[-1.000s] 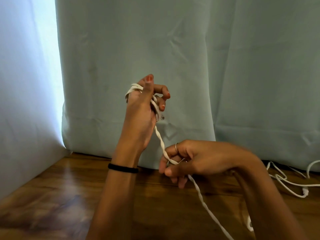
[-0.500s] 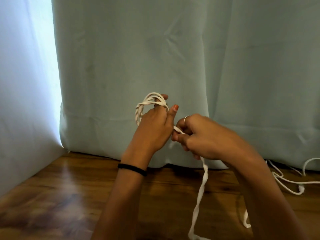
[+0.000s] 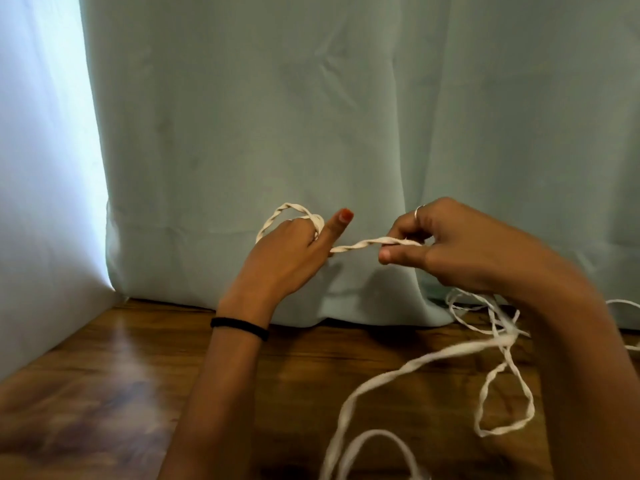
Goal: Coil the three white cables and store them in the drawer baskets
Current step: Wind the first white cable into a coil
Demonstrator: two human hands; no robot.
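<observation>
The right hand (image 3: 446, 247), which was close against the left hand (image 3: 291, 252), now pinches the white cable (image 3: 367, 244) further out, drawing it taut for another loop (the left grips the coil); much slack lies on the wooden floor (image 3: 104, 393).

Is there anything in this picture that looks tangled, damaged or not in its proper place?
Yes. The white cable stretched between the left hand and right hand is twisted along its length, and its slack lies in loose, crossing loops on the wooden floor at the right, not coiled. No damage shows.
</observation>
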